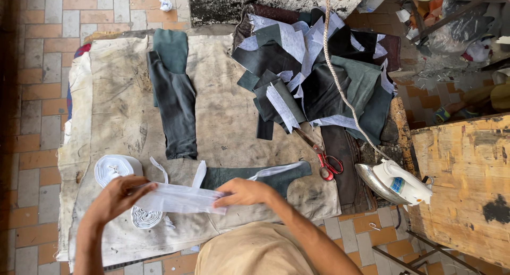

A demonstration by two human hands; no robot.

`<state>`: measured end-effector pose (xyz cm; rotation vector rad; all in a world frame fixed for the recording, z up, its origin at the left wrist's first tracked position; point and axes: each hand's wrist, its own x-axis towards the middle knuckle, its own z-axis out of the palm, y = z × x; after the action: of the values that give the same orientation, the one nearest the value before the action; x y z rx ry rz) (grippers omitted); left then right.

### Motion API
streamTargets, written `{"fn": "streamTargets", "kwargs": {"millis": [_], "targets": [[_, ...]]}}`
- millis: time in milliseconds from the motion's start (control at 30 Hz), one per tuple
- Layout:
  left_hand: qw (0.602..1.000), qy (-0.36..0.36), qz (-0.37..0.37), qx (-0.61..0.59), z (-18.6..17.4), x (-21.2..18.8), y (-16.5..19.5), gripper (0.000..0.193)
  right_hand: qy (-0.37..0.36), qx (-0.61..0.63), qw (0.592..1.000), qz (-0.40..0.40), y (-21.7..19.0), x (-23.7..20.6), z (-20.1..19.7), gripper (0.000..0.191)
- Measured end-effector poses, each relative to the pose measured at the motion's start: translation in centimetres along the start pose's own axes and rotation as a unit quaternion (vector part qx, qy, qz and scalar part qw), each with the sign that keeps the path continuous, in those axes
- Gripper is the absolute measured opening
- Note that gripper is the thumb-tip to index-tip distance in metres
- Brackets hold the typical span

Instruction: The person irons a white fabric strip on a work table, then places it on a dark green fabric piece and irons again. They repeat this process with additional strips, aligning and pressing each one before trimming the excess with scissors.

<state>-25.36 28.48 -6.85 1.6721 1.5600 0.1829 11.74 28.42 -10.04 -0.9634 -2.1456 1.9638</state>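
Both my hands hold a strip of white interfacing (178,199) stretched flat between them, low over a stained cloth-covered table (223,115). My left hand (121,194) pinches its left end beside a white roll of the same material (114,168). My right hand (245,192) presses the strip's right end, just above a dark green fabric piece (271,177) with a white strip on it. A long dark green fabric piece (174,97) lies farther back on the table.
A heap of dark fabric pieces and white strips (313,73) fills the table's back right. Red-handled scissors (321,155) lie beside it. An electric iron (396,182) rests at the right edge, its braided cord (340,84) running up. A worn wooden board (467,174) stands right.
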Motion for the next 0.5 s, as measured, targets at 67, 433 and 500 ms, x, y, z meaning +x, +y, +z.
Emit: {"fn": "streamTargets", "kwargs": {"millis": [67, 433, 500], "targets": [[1.000, 0.026, -0.015, -0.004, -0.7, -0.3, -0.8, 0.037, 0.013, 0.031, 0.999, 0.005, 0.5, -2.9, -2.0, 0.035], [0.994, 0.039, -0.007, 0.101, 0.1, 1.1, -1.7, 0.031, 0.168, 0.202, 0.953, 0.147, 5.6, -19.1, -7.6, 0.022], [0.972, 0.026, 0.006, 0.233, 1.5, 1.8, -0.7, 0.029, 0.201, 0.202, 0.952, 0.109, 7.3, -20.4, -6.9, 0.024]]}}
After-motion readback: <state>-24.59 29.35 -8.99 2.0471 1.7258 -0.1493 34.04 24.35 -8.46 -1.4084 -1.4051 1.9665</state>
